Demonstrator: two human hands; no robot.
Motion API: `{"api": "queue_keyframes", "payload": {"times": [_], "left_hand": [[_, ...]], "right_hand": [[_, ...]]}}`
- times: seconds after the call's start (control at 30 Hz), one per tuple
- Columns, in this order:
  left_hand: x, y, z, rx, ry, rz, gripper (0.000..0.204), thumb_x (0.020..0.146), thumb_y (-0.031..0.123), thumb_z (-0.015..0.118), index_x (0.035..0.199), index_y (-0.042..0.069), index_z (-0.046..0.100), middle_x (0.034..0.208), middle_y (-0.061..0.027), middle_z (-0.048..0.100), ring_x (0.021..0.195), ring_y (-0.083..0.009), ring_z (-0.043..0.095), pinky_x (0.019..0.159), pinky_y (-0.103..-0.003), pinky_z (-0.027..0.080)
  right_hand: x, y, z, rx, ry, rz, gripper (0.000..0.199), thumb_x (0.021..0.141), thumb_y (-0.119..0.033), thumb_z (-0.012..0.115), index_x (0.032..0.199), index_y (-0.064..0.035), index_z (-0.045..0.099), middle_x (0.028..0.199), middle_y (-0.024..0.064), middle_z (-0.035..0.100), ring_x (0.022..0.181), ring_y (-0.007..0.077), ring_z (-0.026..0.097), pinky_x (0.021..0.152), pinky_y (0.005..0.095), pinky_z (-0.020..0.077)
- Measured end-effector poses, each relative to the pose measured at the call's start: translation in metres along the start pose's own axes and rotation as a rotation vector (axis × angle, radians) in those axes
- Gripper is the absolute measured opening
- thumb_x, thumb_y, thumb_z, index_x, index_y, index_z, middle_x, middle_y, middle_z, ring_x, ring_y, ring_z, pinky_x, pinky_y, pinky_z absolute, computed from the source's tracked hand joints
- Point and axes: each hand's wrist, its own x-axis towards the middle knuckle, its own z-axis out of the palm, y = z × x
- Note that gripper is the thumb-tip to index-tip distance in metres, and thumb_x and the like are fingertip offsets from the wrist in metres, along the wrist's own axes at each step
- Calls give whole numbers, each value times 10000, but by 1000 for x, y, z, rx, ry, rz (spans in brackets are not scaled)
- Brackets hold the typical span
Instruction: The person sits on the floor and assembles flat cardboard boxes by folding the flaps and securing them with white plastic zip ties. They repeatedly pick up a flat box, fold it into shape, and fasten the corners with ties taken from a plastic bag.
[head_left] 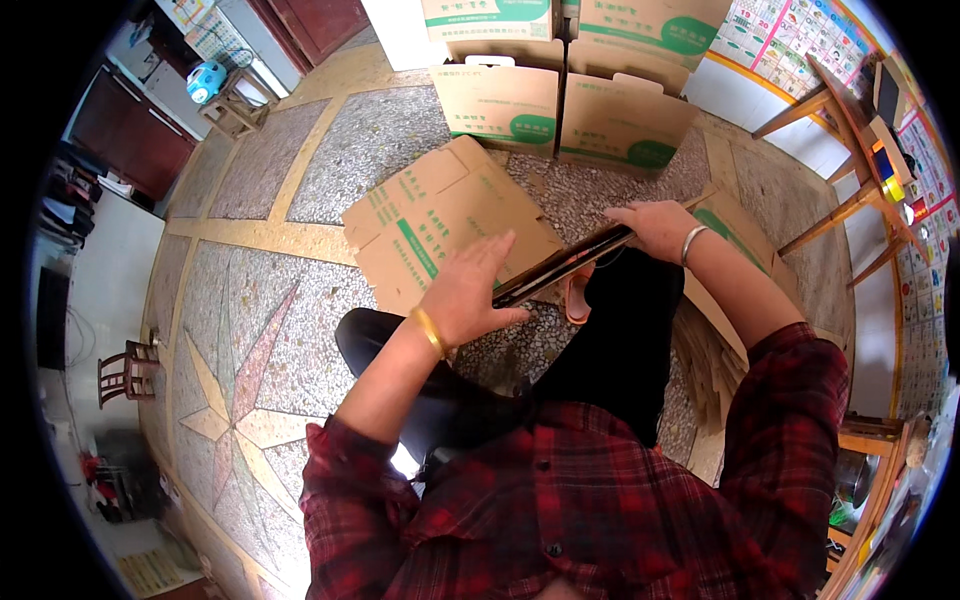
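From the head view, looking down, a person in a red checked shirt holds a flat cardboard box (440,225) out in front over the floor (250,330). The left hand (470,290) has its fingers spread out and pressed flat on the near edge of the box, so it is pushing, not clenched. The right hand (655,228) grips the far right end of the box, fingers curled over the edge, and this seems to keep the cardboard steady while the other hand presses. The box is tilted, so its near edge looks like a thin dark line running between the two hands. A gold bracelet (430,330) sits on the left wrist and a silver bracelet (692,243) on the right. More flat cardboard (715,360) lies in a stack by the person's right side, close enough to reach. Folded-up boxes (560,115) stand in a row against the far wall, out of the way. A wooden table (850,150) stands at the right, and a small stool (235,105) sits far off at the left.
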Motion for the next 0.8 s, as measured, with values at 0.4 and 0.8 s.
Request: {"api": "queue_keyframes", "payload": {"times": [0.4, 0.8], "left_hand": [[29, 7, -9, -110, -194, -45, 266, 790, 139, 573, 1050, 89, 600, 917, -164, 619, 859, -317, 584, 747, -381, 463], [50, 29, -57, -274, 493, 151, 268, 845, 74, 549, 1108, 35, 581, 1327, -168, 395, 1192, -269, 423, 1003, -382, 308]], "right_hand": [[-1, 5, -45, 25, -96, -153, 168, 752, -187, 533, 869, -95, 610, 814, 132, 612, 812, 319, 584, 702, 419, 469], [-198, 98, -150, 12, 352, 427, 252, 792, -135, 605, 1016, -20, 581, 830, 190, 607, 754, 309, 600, 674, 336, 465]]}}
